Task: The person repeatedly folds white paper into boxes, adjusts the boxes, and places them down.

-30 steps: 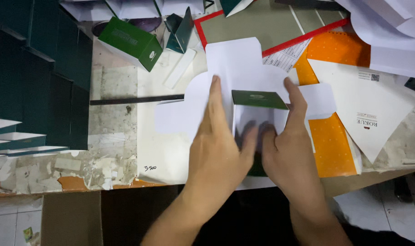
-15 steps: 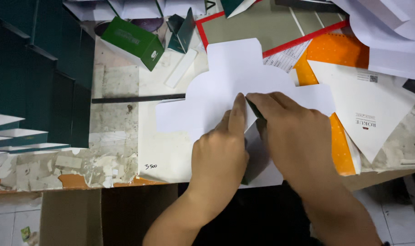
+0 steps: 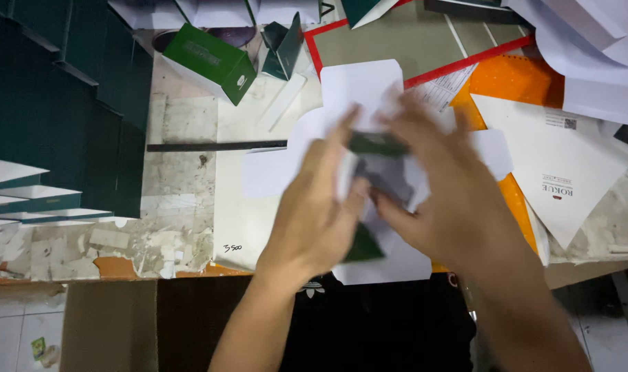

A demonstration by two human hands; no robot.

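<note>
Scuffed, paint-flecked worktop [image 3: 183, 227] fills the view, crowded with a stack of dark green flat cartons [image 3: 59, 117] at the left, a folded green box with a white underside [image 3: 210, 62] near the top, an orange sheet [image 3: 513, 89] and a large white triangular card with small print [image 3: 555, 165] at the right. Half a second ago both hands lay low and flat, pressing the white die-cut cardboard blank with a green outer face [image 3: 383, 172] down onto the table; now they have risen and tilted inward, and the blank has come up off the surface with them, its flaps partly folded so that a green strip shows at the top and a green corner pokes out below. The left hand [image 3: 321, 207] is closed around the blank's left side, fingers curled over its edge. The right hand [image 3: 445, 186] is motion-blurred, but its fingers wrap the right side, clamped on the same piece. A loose white cut-out sheet [image 3: 358, 86] lies just behind the hands.
</note>
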